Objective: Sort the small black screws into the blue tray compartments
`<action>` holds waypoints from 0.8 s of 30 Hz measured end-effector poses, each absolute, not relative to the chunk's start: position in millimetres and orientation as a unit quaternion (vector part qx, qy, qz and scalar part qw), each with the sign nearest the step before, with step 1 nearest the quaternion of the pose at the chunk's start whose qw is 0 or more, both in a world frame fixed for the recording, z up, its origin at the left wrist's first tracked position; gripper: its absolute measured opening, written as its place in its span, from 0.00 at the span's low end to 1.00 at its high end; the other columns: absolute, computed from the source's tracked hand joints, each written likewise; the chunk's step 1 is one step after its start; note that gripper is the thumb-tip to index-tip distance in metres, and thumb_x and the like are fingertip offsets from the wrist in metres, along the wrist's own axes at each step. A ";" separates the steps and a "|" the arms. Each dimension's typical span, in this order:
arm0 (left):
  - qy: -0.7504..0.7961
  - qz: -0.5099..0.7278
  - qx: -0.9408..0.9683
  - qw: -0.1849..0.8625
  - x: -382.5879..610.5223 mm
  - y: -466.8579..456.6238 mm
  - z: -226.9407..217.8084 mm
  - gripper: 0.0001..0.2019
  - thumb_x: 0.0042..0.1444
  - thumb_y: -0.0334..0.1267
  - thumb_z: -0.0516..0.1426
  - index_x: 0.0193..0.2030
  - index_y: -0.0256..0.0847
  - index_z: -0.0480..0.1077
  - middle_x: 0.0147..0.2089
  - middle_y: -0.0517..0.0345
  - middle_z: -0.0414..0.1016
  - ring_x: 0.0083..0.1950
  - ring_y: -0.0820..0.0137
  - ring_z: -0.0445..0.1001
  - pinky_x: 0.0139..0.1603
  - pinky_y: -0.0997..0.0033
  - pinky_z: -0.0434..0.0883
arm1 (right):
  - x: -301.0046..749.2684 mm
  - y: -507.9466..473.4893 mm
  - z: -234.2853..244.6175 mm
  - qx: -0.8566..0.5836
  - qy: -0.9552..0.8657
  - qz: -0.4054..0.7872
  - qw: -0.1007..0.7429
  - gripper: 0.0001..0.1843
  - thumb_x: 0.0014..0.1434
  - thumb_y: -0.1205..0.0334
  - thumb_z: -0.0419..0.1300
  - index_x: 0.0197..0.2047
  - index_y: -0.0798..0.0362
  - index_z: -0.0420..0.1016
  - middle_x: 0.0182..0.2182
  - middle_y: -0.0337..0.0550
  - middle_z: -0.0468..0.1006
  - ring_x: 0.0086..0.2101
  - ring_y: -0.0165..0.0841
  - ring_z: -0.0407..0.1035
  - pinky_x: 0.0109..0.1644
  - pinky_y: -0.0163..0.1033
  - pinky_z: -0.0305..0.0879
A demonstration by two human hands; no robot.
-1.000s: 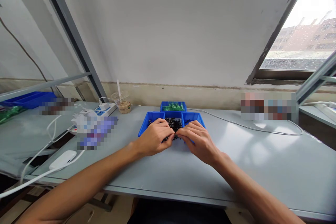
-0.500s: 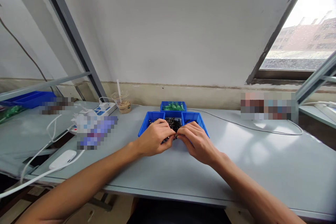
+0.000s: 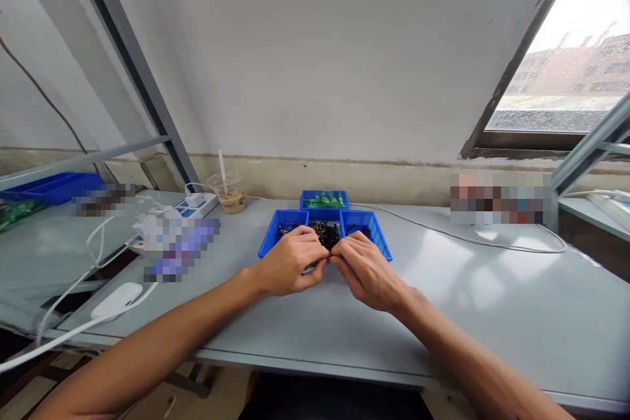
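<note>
My left hand (image 3: 298, 260) and my right hand (image 3: 367, 269) meet at their fingertips over the front of a blue divided bin (image 3: 381, 241). Both are closed in a pinch, thumbs against fingers. Whatever lies between the fingertips is too small and covered to name. Small dark parts (image 3: 325, 231) fill the bin's middle section, some with a metallic look. More small pieces (image 3: 286, 228) are in the left section, and black bits (image 3: 359, 230) in the right one. Behind stands a smaller blue bin (image 3: 304, 197) holding green pieces (image 3: 325, 199).
A plastic cup with a straw (image 3: 230, 194) stands at the back left, beside a power strip (image 3: 194, 207) with white cables. A white adapter (image 3: 117, 300) lies near the front left. One grey cable (image 3: 472, 236) crosses the grey table (image 3: 319, 335) on the right.
My fingertips have drawn slightly closer, and the small shiny bit seen between them before is now mostly covered. Otherwise the hands stay in place over the bin.
</note>
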State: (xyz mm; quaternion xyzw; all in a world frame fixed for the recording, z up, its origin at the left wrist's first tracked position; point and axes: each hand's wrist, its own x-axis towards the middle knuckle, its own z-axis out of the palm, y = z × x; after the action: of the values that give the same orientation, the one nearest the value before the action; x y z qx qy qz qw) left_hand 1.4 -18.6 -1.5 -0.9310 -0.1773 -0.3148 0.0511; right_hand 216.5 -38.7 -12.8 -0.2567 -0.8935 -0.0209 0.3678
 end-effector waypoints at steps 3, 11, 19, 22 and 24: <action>-0.167 -0.303 -0.936 0.064 0.9 -17.9 -2.5 0.08 0.65 0.31 0.51 0.35 0.39 0.69 0.30 0.58 0.75 0.34 0.70 0.71 0.52 0.62 0.70 | 215.1 -39.3 -13.4 -0.270 -0.896 -0.019 0.353 0.15 0.75 0.64 0.45 0.35 0.50 0.62 0.28 0.39 0.71 0.29 0.32 0.61 0.42 0.41 0.56; -0.186 -0.306 -0.931 0.076 1.1 -15.5 -2.6 0.07 0.65 0.31 0.53 0.37 0.39 0.71 0.31 0.59 0.76 0.35 0.70 0.72 0.52 0.62 0.69 | 218.5 -35.3 -13.8 -0.271 -0.894 -0.029 0.356 0.16 0.76 0.62 0.47 0.35 0.51 0.64 0.28 0.38 0.72 0.29 0.31 0.63 0.43 0.41 0.55; -0.219 -0.307 -0.924 0.060 -0.5 -13.3 -3.4 0.08 0.66 0.32 0.53 0.35 0.39 0.70 0.30 0.60 0.74 0.33 0.71 0.71 0.51 0.63 0.68 | 222.8 -34.8 -11.2 -0.270 -0.893 -0.027 0.360 0.09 0.75 0.64 0.48 0.46 0.52 0.68 0.34 0.41 0.77 0.33 0.32 0.67 0.44 0.41 0.57; -0.222 -0.300 -0.926 0.060 -0.4 -13.2 -4.2 0.08 0.66 0.32 0.53 0.35 0.39 0.70 0.30 0.60 0.74 0.34 0.70 0.71 0.51 0.62 0.68 | 221.6 -34.1 -12.4 -0.270 -0.896 -0.034 0.351 0.10 0.76 0.65 0.47 0.46 0.52 0.69 0.33 0.42 0.77 0.32 0.32 0.67 0.43 0.41 0.57; -0.222 -0.296 -0.927 0.061 -0.4 -13.2 -4.4 0.09 0.66 0.33 0.52 0.35 0.39 0.70 0.29 0.60 0.73 0.33 0.70 0.70 0.51 0.62 0.68 | 220.4 -33.8 -13.2 -0.272 -0.895 -0.035 0.353 0.11 0.76 0.65 0.46 0.45 0.52 0.69 0.33 0.41 0.76 0.32 0.32 0.67 0.43 0.41 0.57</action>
State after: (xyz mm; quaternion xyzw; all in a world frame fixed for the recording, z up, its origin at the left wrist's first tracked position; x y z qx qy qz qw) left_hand -0.4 -13.2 -4.4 -0.9268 -0.2224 -0.2964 0.0608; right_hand 220.4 -33.8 -13.2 -0.2719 -0.8947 -0.0351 0.3527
